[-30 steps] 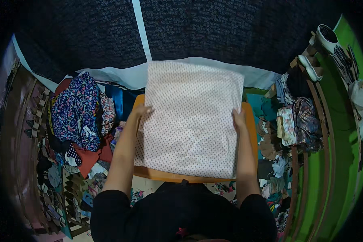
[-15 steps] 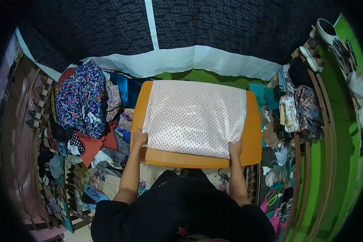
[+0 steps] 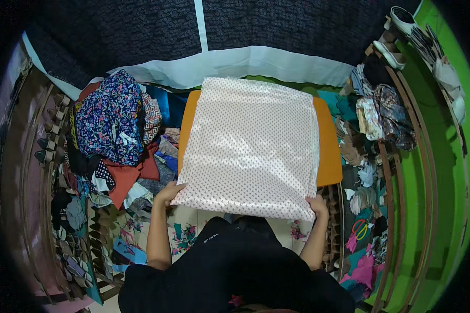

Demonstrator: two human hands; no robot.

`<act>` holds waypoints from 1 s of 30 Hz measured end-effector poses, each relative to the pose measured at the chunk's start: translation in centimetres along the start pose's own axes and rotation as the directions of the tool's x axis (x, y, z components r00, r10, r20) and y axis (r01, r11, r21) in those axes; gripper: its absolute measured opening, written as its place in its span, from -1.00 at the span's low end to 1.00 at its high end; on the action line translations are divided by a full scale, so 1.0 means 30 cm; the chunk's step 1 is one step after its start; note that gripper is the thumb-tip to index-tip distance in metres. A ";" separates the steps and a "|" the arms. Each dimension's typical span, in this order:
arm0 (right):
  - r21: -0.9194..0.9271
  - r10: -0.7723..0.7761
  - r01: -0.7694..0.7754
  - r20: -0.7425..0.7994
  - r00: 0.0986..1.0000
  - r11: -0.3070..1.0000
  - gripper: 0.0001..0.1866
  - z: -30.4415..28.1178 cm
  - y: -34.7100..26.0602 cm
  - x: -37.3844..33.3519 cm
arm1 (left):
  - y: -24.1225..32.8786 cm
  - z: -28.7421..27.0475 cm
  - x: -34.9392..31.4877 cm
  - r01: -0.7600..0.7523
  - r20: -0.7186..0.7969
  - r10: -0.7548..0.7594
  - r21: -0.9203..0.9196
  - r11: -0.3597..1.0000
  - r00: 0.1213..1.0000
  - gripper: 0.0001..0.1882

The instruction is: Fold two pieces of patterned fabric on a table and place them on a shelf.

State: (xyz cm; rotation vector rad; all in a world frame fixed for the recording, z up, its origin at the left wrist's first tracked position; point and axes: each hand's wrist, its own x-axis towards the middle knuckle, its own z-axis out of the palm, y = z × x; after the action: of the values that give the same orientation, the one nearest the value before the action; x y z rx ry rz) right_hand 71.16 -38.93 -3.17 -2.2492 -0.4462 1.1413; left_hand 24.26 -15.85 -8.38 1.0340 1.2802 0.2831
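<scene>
A person in a black shirt grips a pale, dotted cloth by its two near corners above an orange table. The left hand closes on the near left corner, its thumb on top; the right hand pinches the near right one. The fingers beneath the fabric cannot be seen. The wide-apart grip appears to draw the near edge fairly straight, while the tabletop seems to carry the cloth's far part; the near edge hangs past the table toward the person. At left, a heap of floral fabric sits apart from the work, as folded garments do at right, seemingly leaving both arms room. Scissors lie near right among scraps.
</scene>
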 end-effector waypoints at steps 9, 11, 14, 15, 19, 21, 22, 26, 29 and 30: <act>0.215 -0.160 0.176 -0.090 0.983 0.961 -0.23 -0.097 0.077 -0.137 | 0.229 -0.006 -0.286 -0.093 0.165 0.142 -0.275 0.957 0.976 -0.67; 0.261 -0.175 0.174 -0.022 0.984 0.949 -0.24 -0.123 -0.011 -0.218 | 0.198 -0.046 -0.283 -0.118 0.087 0.141 -0.234 0.965 0.986 -0.65; 0.489 -0.406 0.360 -0.013 0.914 0.794 -0.36 -0.156 -0.032 -0.247 | 0.244 -0.034 -0.319 -0.152 0.116 0.273 -0.600 0.785 0.955 -0.66; 0.490 -0.407 0.362 -0.017 0.913 0.793 -0.36 -0.161 -0.043 -0.232 | 0.243 -0.036 -0.293 -0.152 0.118 0.275 -0.599 0.786 0.954 -0.66; 0.724 -0.407 0.291 -0.015 0.913 0.625 -0.44 -0.176 -0.148 -0.113 | 0.303 -0.035 -0.155 -0.066 0.215 0.321 -0.731 0.679 0.922 -0.68; 0.747 -0.385 0.273 -0.024 0.922 0.606 -0.48 -0.171 -0.209 -0.037 | 0.375 -0.004 -0.066 -0.074 0.156 0.344 -0.819 0.569 0.926 -0.73; 0.818 -0.372 0.248 -0.044 0.927 0.519 -0.52 -0.165 -0.206 0.043 | 0.418 0.001 -0.007 -0.015 0.150 0.277 -0.857 0.516 0.949 -0.76; 0.949 -0.314 0.116 -0.019 0.949 0.294 -0.73 -0.142 -0.300 0.320 | 0.573 0.037 0.232 -0.002 0.058 0.109 -0.875 0.483 0.992 -0.84; 0.984 -0.298 0.026 0.028 0.954 0.177 -0.85 -0.115 -0.418 0.453 | 0.656 0.076 0.414 -0.109 -0.129 0.010 -0.793 0.599 0.992 -0.81; 0.982 -0.299 0.021 0.037 0.954 0.188 -0.85 -0.107 -0.433 0.516 | 0.668 0.085 0.478 -0.130 -0.156 0.009 -0.786 0.605 0.988 -0.80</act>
State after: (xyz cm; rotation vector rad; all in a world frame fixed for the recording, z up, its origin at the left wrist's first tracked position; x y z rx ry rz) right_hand 82.28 -21.75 -3.20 -0.8605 0.0463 1.0691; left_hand 38.20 3.80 -2.63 0.2749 1.0449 0.9174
